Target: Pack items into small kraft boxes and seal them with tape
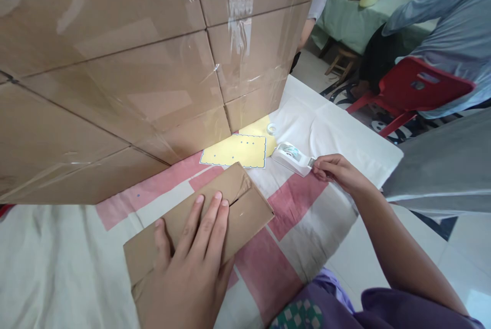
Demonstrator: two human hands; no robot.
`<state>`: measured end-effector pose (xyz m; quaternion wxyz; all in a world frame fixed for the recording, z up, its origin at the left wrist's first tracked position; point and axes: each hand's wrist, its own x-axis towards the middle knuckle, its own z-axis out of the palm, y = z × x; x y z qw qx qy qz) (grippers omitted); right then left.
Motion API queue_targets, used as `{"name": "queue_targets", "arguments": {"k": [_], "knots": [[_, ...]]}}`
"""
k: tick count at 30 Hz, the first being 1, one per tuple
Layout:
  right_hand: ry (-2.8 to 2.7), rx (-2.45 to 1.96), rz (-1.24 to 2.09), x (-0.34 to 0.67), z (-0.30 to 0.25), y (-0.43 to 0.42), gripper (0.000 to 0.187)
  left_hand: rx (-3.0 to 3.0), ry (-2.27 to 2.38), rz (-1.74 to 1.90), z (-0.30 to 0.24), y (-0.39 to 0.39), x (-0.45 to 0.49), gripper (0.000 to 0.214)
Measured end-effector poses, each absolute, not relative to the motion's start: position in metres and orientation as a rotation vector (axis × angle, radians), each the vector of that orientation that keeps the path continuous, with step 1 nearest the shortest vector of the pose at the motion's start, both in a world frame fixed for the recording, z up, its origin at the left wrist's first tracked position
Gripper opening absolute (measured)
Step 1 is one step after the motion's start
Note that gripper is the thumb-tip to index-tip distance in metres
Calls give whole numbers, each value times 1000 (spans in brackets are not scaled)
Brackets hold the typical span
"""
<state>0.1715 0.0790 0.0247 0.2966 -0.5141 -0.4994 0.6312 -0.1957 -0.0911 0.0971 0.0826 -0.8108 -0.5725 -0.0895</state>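
Note:
My left hand (195,252) lies over a small brown cardboard box (257,206). Its fingers rest across the top, and the thumb goes down over the near side, partly hidden. A flap seam and a glossy piece of tape show at the box's right end. Farther right, my right hand (339,170) is closed in a pinch at the cutting end of a white tape dispenser (291,157). It seems to hold the tape's end, though the clear tape is hard to make out. The dispenser stands on the cloth-covered table.
Stacked, taped cartons (153,73) form a wall behind the box. A yellow scalloped card (238,151) and a small tape roll (271,129) lie near their base. The table edge (395,157) is at right. Beyond it, a person sits on a red chair (418,83).

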Motion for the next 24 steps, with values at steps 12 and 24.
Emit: {"name": "queue_targets", "arguments": {"k": [12,24], "knots": [[-1302,-1351,1611,165,25,81,23,-2409,-1660,-275,97,-88,-197,73],[-1218,-1396,1627,165,25,81,21,-2452,-1709,-283,97,-89,-201,75]]}}
